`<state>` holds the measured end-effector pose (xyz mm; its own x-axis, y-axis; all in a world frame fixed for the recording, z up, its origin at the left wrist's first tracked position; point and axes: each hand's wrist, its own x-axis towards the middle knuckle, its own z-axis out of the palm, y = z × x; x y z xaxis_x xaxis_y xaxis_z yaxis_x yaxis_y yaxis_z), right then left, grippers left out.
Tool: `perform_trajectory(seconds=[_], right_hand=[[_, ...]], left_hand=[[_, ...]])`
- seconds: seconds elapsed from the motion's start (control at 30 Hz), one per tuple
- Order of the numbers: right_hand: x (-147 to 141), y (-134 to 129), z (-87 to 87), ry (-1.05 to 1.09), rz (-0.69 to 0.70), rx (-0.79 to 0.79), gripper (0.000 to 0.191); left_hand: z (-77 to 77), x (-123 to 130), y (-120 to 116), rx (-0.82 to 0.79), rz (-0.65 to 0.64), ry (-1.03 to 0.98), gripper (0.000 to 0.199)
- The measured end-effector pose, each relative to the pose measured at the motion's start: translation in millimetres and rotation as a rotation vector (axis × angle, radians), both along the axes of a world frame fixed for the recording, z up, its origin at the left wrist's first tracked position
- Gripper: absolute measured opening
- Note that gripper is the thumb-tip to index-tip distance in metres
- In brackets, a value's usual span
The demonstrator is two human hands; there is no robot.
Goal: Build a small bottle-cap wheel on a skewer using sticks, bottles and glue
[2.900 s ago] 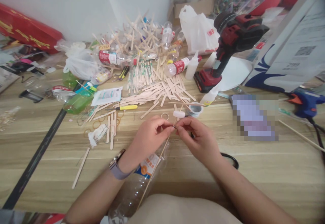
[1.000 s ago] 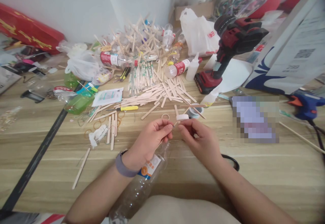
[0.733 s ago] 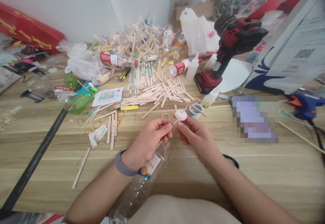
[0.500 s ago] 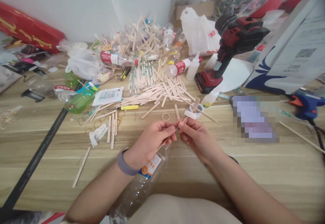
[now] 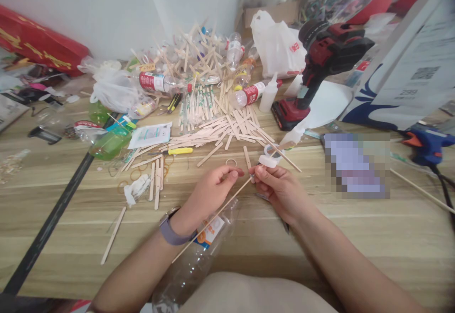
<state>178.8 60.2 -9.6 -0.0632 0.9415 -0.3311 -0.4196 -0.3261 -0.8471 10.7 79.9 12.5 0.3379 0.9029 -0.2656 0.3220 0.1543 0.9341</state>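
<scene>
My right hand (image 5: pixel 280 187) pinches one end of a thin bamboo skewer (image 5: pixel 213 217) between thumb and fingers. The skewer slants down to the left, passing over a clear plastic bottle (image 5: pixel 188 265) that lies near my body. Just left of that pinch, my left hand (image 5: pixel 216 185) has its fingers loosely apart and holds nothing. Beyond the fingertips lie a rubber band (image 5: pixel 231 162) and a flat wooden craft stick (image 5: pixel 247 157). A white roll of tape (image 5: pixel 269 160) sits beside my right fingers. Something dark and slim, partly hidden, lies under my right hand.
A pile of craft sticks (image 5: pixel 213 130) spreads behind my hands, with bottles beyond it. A yellow-handled cutter (image 5: pixel 179 151) lies to the left. On the right are a cordless drill (image 5: pixel 309 76), a blurred-out phone (image 5: pixel 355 166) and a blue glue gun (image 5: pixel 428 145).
My left hand has let go of the skewer and moved slightly left, fingers opening. The skewer now shows along its length, held by my right hand alone.
</scene>
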Motion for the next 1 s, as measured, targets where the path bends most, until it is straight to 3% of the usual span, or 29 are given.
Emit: perform_trajectory(seconds=[0.1,0.3,0.4,1.0], right_hand=[[-0.7,-0.2,-1.0,-0.021,0.006,0.016,0.041],[-3.5,-1.9,-2.6,-0.086,0.027,0.051,0.042],[-4.0,-1.9,-2.2,-0.138,0.029,0.073,0.04],[-5.2,-7.3,0.7,-0.468,0.126,0.278,0.03]], left_hand=[[4.4,0.4,-2.4,-0.027,0.017,-0.074,0.024],[7.2,6.4,-8.5,-0.261,-0.019,-0.276,0.032],[6.9,7.4,-8.9,-0.314,-0.02,-0.296,0.026],[7.5,5.2,-6.2,-0.219,0.105,-0.204,0.024]])
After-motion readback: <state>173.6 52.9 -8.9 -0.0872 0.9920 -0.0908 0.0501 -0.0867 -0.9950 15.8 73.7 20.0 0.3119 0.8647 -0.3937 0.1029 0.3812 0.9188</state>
